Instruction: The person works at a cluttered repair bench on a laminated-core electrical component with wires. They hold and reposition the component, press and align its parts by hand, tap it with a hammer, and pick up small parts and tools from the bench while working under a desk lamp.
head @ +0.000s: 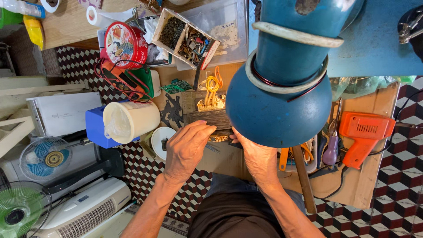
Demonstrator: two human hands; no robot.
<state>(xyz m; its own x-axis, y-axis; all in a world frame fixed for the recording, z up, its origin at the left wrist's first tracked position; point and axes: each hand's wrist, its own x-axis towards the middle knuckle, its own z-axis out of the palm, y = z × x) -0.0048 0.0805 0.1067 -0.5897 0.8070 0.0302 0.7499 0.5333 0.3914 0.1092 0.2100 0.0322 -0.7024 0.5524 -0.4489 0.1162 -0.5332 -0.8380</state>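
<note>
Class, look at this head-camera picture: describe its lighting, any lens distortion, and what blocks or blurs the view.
Head view: light is bright and even, with no harsh glare; the wide lens bends the blue table edge and checkered floor; the blue lamp shade looms close, hiding part of the right hand; the left hand and the dark ribbed block it touches are sharp.

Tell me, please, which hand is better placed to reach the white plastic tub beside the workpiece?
Probably the left hand: the white plastic tub lies on its side just beyond it. The right hand sits farther off under the blue lamp, gripping the dark block.
</note>
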